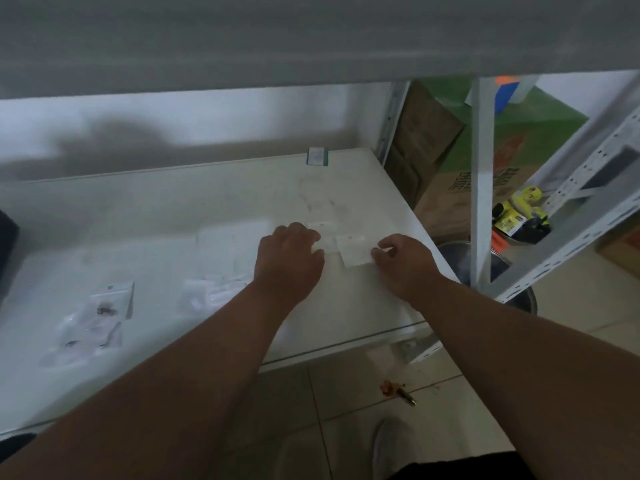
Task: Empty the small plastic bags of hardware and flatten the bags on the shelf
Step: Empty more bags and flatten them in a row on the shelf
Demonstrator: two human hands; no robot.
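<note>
Both hands are over the right part of the white shelf (pixel 214 209). A small clear plastic bag (pixel 353 251) lies flat between them. My left hand (pixel 289 258) rests with curled fingers on the bag's left side, next to a second flat bag (pixel 320 227). My right hand (pixel 405 259) pinches the first bag's right edge with its fingertips. More small bags holding dark hardware (pixel 100 313) lie at the shelf's left front. Another pile of clear bags (pixel 211 292) sits left of my left forearm. The picture is blurred.
A green-edged packet (pixel 317 156) leans at the back of the shelf. An upper shelf hangs low overhead. Right of the metal upright (pixel 481 188) stand cardboard boxes (pixel 450 174), a metal pot (pixel 460 258) and yellow-black items (pixel 519 216). A small tool (pixel 398 393) lies on the tiled floor.
</note>
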